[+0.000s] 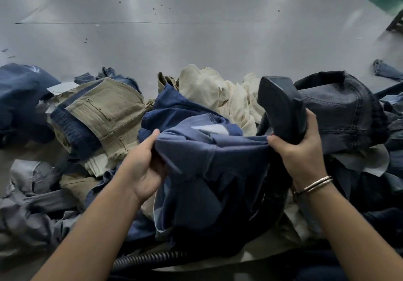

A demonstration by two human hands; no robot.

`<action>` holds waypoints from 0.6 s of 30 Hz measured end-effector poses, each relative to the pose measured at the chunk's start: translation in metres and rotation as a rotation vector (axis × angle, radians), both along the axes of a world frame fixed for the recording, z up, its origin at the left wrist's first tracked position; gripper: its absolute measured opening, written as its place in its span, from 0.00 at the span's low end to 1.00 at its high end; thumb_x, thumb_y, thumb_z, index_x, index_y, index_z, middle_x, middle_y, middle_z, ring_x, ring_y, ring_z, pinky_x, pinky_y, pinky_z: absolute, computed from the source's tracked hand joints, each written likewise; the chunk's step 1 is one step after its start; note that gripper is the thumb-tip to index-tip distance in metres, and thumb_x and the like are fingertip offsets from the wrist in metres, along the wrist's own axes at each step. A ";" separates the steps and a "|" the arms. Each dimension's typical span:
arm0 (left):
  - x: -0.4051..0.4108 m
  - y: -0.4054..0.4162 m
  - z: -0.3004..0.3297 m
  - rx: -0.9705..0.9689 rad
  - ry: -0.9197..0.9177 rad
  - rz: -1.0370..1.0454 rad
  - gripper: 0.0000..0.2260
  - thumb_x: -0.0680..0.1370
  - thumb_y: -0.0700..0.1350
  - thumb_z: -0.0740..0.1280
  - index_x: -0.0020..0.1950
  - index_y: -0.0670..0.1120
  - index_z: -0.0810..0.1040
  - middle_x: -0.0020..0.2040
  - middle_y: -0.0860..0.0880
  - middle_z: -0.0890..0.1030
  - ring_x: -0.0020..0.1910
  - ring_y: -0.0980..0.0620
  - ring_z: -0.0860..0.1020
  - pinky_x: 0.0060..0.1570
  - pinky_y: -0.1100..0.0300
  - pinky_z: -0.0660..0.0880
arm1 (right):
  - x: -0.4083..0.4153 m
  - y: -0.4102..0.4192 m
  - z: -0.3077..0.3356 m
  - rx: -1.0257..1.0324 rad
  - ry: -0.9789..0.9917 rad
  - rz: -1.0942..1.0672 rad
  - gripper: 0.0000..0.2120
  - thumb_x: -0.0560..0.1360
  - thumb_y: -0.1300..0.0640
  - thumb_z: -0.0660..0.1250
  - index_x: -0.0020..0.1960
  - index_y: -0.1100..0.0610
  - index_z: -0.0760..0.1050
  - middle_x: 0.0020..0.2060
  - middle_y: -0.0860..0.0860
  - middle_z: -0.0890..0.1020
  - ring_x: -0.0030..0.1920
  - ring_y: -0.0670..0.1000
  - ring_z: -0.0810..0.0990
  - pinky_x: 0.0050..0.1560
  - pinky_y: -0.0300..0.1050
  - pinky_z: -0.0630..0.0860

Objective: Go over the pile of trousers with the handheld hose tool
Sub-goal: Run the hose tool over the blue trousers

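Meanwhile, her left hand [145, 167] pinched the blue trousers [209, 163] atop the pile at six o'clock; her right hand [303, 150] gripped the dark hose tool [281, 106] and the same cloth, toward three o'clock. Ribbed hose [150, 259] trailed beneath.

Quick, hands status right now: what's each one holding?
Left hand: gripping the blue trousers at one edge.
Right hand: gripping the dark hose tool, thumb also pinching the blue trousers.
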State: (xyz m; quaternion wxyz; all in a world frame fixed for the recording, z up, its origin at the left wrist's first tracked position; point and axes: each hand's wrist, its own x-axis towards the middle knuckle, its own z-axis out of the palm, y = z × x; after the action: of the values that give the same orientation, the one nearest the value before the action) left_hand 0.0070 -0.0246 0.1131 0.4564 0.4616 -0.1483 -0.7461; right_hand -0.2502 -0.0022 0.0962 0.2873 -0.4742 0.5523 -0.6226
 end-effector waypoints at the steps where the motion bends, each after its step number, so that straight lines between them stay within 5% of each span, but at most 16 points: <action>1: 0.000 -0.002 0.000 0.045 0.062 0.029 0.19 0.83 0.51 0.56 0.55 0.39 0.79 0.47 0.42 0.85 0.42 0.49 0.84 0.41 0.56 0.82 | -0.002 -0.001 0.000 0.010 -0.022 -0.014 0.26 0.64 0.65 0.71 0.55 0.42 0.70 0.43 0.44 0.78 0.42 0.38 0.78 0.44 0.33 0.76; 4: -0.009 -0.001 -0.005 0.069 0.030 -0.065 0.24 0.80 0.58 0.58 0.61 0.40 0.78 0.54 0.40 0.83 0.49 0.46 0.83 0.48 0.52 0.80 | 0.001 -0.001 0.004 0.005 -0.056 -0.020 0.25 0.63 0.63 0.71 0.55 0.43 0.70 0.44 0.48 0.78 0.42 0.44 0.78 0.45 0.38 0.77; 9: -0.029 0.023 -0.014 -0.107 -0.417 -0.412 0.32 0.64 0.64 0.72 0.61 0.45 0.76 0.55 0.44 0.83 0.55 0.51 0.81 0.60 0.53 0.75 | 0.007 -0.003 0.011 -0.061 -0.103 -0.002 0.26 0.66 0.68 0.70 0.59 0.49 0.70 0.37 0.40 0.80 0.39 0.43 0.79 0.42 0.38 0.78; 11: -0.037 0.039 -0.022 -0.191 -0.473 -0.529 0.24 0.68 0.57 0.75 0.59 0.47 0.77 0.50 0.53 0.85 0.52 0.58 0.82 0.51 0.66 0.77 | 0.009 -0.005 0.013 -0.065 -0.130 -0.023 0.26 0.66 0.70 0.70 0.59 0.50 0.70 0.39 0.43 0.79 0.39 0.44 0.78 0.43 0.39 0.78; 14: -0.050 0.051 -0.032 -0.216 -0.630 -0.350 0.07 0.76 0.47 0.69 0.46 0.44 0.82 0.38 0.53 0.85 0.45 0.56 0.83 0.39 0.69 0.77 | 0.009 -0.006 0.014 -0.076 -0.120 -0.020 0.26 0.66 0.70 0.70 0.58 0.49 0.70 0.41 0.47 0.79 0.40 0.46 0.78 0.43 0.39 0.78; 18: -0.045 0.039 -0.021 -0.058 -0.261 -0.160 0.16 0.76 0.51 0.66 0.50 0.40 0.83 0.47 0.41 0.85 0.48 0.48 0.84 0.42 0.61 0.80 | -0.006 -0.012 0.008 0.018 -0.073 -0.102 0.26 0.65 0.66 0.71 0.58 0.48 0.70 0.43 0.44 0.79 0.41 0.40 0.79 0.43 0.35 0.77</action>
State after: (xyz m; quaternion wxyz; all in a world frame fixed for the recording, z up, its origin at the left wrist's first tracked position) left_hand -0.0376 0.0147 0.0919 0.3854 0.5281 -0.2641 -0.7091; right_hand -0.2565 -0.0140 0.1045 0.2794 -0.4198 0.5703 -0.6484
